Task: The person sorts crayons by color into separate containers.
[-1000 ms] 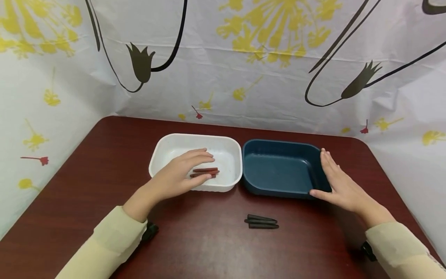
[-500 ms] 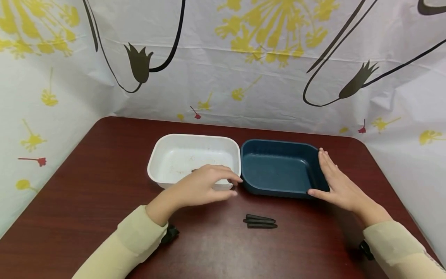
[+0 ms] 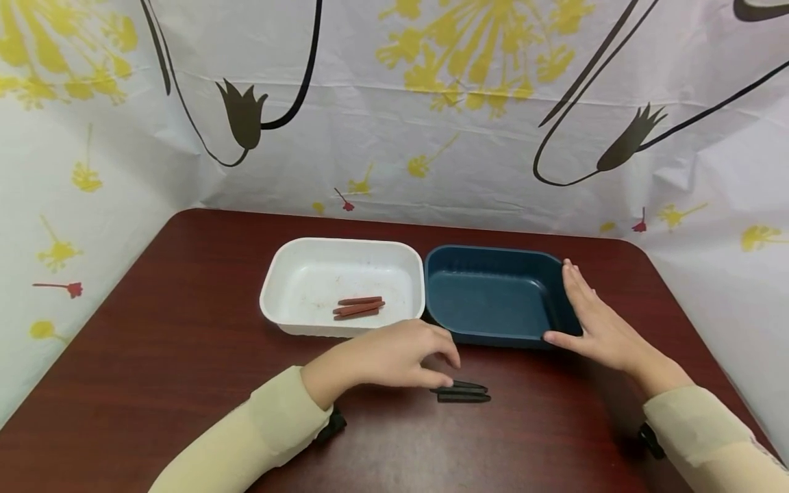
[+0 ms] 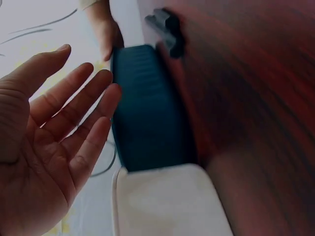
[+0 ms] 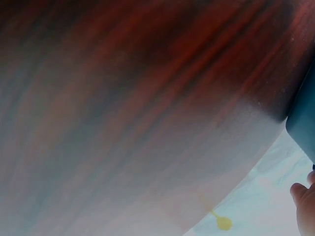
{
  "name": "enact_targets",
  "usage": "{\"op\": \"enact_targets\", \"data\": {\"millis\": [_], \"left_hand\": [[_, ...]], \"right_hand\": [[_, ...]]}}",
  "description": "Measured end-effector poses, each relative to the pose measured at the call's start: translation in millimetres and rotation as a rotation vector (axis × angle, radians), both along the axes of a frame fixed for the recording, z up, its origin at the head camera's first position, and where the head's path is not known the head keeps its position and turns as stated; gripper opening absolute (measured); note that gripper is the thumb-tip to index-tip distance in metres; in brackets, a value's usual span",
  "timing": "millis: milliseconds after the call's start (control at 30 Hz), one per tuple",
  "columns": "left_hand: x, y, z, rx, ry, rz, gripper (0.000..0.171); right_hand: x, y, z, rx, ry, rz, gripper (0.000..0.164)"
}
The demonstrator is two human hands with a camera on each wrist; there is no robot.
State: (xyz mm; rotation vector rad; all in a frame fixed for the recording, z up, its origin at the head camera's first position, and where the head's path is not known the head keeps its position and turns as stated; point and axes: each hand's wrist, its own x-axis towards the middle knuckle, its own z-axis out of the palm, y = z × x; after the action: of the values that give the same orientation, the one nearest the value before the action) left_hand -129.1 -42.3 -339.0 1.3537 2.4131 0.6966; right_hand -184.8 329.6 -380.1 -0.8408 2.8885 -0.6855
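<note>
Left hand (image 3: 399,352) nearer black sticks (image 3: 465,392) (crosswise)

I observe the left hand (image 3: 403,355), fingers loosely bent, at the left ends of several black sticks (image 3: 466,397) on the dark red table (image 3: 185,356); contact cannot be confirmed. The right hand (image 3: 598,325) rests against the right end of a blue tray (image 3: 487,305). Beside that stands a white tray (image 3: 308,291) containing reddish-brown sticks (image 3: 359,309), backed by flower-printed sheeting (image 3: 364,103).
</note>
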Motion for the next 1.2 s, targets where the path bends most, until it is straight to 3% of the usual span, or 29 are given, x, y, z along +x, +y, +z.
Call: {"op": "enact_targets", "data": {"millis": [133,467,867,1200], "left_hand": [[-1.3,11.5,-6.6,-0.047,0.001,-0.035,0.029],[-7.1,27.8,-20.0,-0.134,0.050,-0.048,0.032],[-13.1,38.7,-28.2,-0.204,0.003,-0.045,0.011],[-11.1,39.0,-26.4,-0.250,-0.087,0.010,0.004]], "right_hand": [[-0.3,0.0,0.0,-0.001,0.001,-0.002,0.112],[-1.0,-0.5,-0.3,0.005,-0.007,-0.013,0.113],[-0.2,-1.7,2.0,-0.005,-0.025,-0.015,0.113],[-1.6,-1.6,0.2,-0.017,-0.029,-0.022,0.113]]}}
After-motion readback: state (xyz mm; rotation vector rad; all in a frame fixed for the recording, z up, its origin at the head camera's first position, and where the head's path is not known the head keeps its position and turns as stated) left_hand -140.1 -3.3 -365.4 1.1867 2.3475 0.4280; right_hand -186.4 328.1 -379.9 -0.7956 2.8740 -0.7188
